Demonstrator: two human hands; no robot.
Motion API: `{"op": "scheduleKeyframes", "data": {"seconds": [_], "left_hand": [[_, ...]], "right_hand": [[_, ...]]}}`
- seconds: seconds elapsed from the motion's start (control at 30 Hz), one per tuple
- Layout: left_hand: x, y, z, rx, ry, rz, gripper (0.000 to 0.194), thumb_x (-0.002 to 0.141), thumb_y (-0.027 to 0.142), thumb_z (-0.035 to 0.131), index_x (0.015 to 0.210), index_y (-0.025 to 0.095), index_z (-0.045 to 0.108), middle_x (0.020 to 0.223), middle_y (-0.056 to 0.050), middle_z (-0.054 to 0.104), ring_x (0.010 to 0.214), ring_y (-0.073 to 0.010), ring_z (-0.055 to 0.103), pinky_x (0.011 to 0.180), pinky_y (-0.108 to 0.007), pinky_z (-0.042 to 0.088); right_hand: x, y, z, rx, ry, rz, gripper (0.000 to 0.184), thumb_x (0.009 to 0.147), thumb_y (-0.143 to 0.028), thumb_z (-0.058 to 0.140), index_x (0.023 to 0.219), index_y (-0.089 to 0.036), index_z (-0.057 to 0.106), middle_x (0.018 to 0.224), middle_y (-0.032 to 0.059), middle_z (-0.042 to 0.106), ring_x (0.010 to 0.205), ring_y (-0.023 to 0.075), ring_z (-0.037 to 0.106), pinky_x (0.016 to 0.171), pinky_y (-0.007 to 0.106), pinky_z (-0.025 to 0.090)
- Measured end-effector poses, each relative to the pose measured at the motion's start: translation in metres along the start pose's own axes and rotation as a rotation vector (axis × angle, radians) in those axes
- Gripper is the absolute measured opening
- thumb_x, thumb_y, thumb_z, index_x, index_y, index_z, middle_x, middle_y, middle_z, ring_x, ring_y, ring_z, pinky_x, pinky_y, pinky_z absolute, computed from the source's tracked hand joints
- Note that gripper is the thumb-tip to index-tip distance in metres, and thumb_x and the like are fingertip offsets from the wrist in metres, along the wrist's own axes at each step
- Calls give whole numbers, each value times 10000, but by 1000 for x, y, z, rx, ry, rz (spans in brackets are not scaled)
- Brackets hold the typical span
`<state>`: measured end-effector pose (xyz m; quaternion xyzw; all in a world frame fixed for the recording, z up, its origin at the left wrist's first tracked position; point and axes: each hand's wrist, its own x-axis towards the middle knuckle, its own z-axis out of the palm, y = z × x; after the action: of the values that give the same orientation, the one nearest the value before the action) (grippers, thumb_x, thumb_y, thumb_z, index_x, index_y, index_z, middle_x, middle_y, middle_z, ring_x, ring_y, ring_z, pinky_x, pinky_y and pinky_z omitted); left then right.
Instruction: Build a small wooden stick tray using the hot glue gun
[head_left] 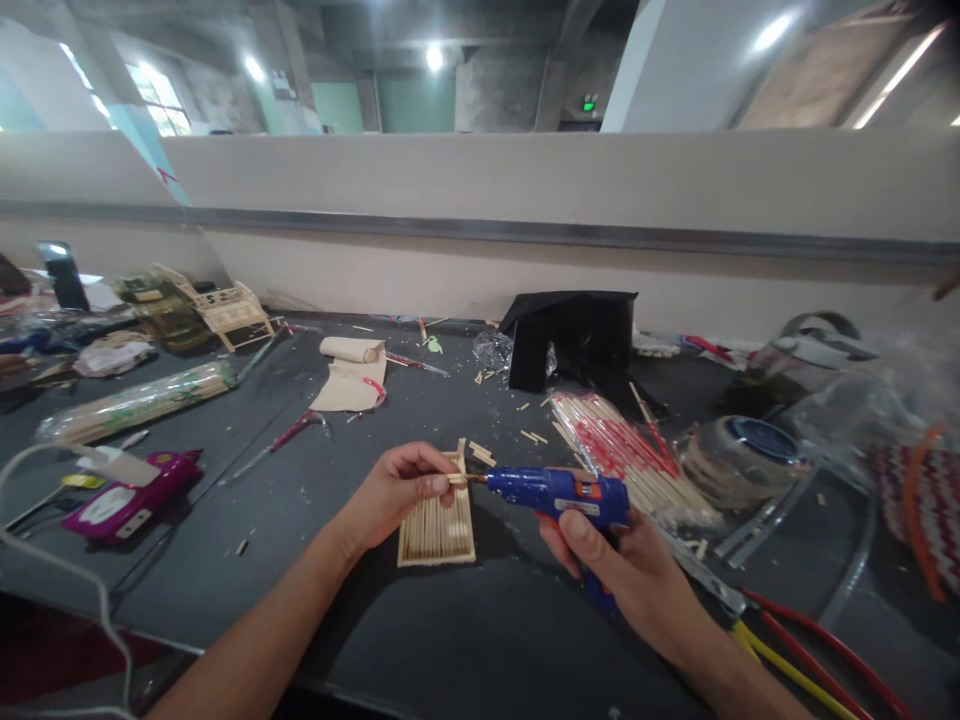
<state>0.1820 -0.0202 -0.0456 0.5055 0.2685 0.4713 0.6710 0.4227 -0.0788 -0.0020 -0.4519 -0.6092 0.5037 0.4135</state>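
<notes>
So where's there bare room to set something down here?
The bare table shows most openly nearest you, below the stick panel and between your forearms. Another patch lies between the purple socket and left forearm, with one small scrap. It's crowded beyond the glue gun and rightward: bagged sticks, jar.

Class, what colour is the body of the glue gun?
Blue; the glue gun shows best in the head view.

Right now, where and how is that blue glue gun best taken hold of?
The glue gun is probably best gripped by its handle, from the right, as the right hand does: the handle juts downward, and the nozzle, perhaps hot, points left.
</notes>
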Motion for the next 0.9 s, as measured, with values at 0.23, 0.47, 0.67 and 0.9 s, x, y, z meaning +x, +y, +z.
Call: {"op": "scheduleKeyframes", "data": {"seconds": [0.23, 0.47, 0.67, 0.9], "left_hand": [[0, 0, 0, 11, 8, -1, 91, 731, 174, 725, 803, 144, 678, 769, -31, 696, 631, -93, 592, 639, -235, 458], [0, 1, 1, 12, 8, -3, 104, 729, 194, 732, 792, 137, 673, 755, -28, 692, 623, -84, 586, 640, -222, 452], [0, 1, 0, 23, 10, -3, 100, 730, 188, 731, 796, 138, 676, 767, -26, 693, 627, -82, 586, 641, -219, 453], [0, 1, 0, 15, 1, 0, 84, 739, 173, 722, 801, 138, 677, 764, -26, 695, 632, -83, 590, 647, -222, 453]], "right_hand": [[-3, 4, -1, 25, 32, 53, 329, 853, -510, 553, 984, -209, 525, 700, -5, 502, 610, 133, 457, 587, 282, 404], [-3, 5, 0, 7, 16, 22, 301, 875, -483, 532, 968, -197, 513, 644, -28, 459, 562, 114, 394, 538, 260, 359], [-4, 6, 1, 8, 30, 43, 340, 865, -488, 539, 1022, -189, 503, 691, -15, 478, 593, 126, 419, 553, 265, 360], [-3, 6, 0, -4, 4, 56, 302, 880, -495, 512, 944, -201, 482, 664, -31, 440, 585, 121, 385, 542, 265, 316]]}}
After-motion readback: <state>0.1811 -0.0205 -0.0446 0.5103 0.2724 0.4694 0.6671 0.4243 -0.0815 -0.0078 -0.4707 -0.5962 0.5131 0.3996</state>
